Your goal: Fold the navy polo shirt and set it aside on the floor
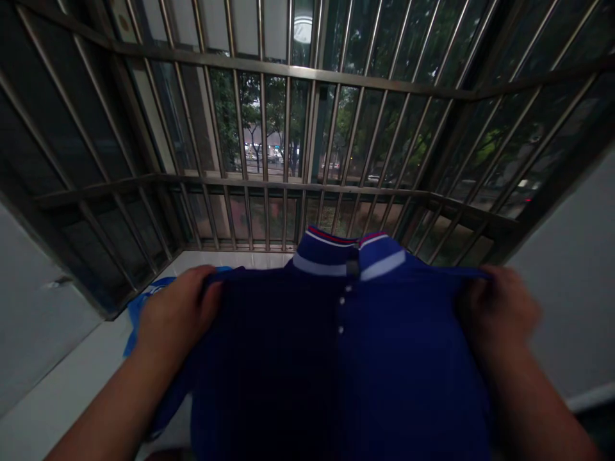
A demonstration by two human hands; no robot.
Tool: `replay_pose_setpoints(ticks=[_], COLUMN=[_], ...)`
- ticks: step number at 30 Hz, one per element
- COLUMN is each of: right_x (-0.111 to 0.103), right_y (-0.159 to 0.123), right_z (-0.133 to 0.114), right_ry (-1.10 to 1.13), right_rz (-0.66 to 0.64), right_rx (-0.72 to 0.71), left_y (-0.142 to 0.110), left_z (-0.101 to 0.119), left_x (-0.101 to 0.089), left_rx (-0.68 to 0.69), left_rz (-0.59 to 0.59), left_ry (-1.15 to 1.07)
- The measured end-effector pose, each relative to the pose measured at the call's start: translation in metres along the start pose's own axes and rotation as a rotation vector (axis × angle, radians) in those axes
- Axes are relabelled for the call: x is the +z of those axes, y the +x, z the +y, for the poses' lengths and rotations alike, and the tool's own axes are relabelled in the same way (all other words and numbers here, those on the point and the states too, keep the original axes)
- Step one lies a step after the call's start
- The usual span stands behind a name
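Observation:
A navy polo shirt (pixel 336 358) hangs in front of me, its collar (pixel 348 253) striped white and red and its placket showing small white buttons. My left hand (pixel 177 314) pinches the shirt at one shoulder seam. At the other shoulder, my right hand (pixel 500 314) grips the cloth and looks blurred. Behind my left hand, a crumpled bright blue cloth (pixel 144 307) lies on the white sill, partly hidden by my hand and the shirt.
A white window sill (pixel 96 371) runs below metal security bars (pixel 269 128) across the glass. Grey walls (pixel 567 288) stand on both sides. Trees and a lit building show outside.

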State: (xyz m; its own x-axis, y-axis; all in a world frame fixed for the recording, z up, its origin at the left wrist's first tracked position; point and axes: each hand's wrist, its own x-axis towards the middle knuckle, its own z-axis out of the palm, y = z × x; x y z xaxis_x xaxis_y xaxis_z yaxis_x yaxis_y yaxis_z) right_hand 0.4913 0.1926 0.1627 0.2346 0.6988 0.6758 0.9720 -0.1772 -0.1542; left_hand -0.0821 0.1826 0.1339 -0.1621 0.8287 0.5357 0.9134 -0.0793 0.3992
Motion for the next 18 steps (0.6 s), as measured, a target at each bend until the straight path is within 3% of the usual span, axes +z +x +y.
replay_pose_setpoints(ticks=[1,2,4,7,10,14,18], right_x=[0.02,0.041,0.083,0.138,0.182,0.221,0.234], right_y=[0.02,0.033,0.038,-0.005,-0.079,-0.17,-0.21], right_z=[-0.015,-0.03,-0.06,-0.095,-0.115,-0.114,-0.097], right_ry=[-0.037,-0.043,-0.057,-0.054,-0.025,0.042,0.088], right_rz=[-0.128,-0.167,-0.291,-0.4,-0.51,-0.793,-0.87], right_rx=[-0.074,-0.097,-0.169,-0.198,-0.245,-0.268,-0.241], left_y=[0.021,0.039,0.055,0.036,-0.012,-0.061,-0.061], left_z=[0.01,0.017,0.026,0.03,0.032,0.013,-0.052], left_x=[0.023,0.049,0.106,0.187,0.245,0.289,0.298], left_rx=[0.001,0.047,0.136,0.144,0.209,0.194,0.121], left_rz=[-0.045,-0.142,-0.34,-0.462,-0.518,-0.577,-0.646], left_ry=[0.08,0.13,0.206,0.276,0.236,0.21,0.146])
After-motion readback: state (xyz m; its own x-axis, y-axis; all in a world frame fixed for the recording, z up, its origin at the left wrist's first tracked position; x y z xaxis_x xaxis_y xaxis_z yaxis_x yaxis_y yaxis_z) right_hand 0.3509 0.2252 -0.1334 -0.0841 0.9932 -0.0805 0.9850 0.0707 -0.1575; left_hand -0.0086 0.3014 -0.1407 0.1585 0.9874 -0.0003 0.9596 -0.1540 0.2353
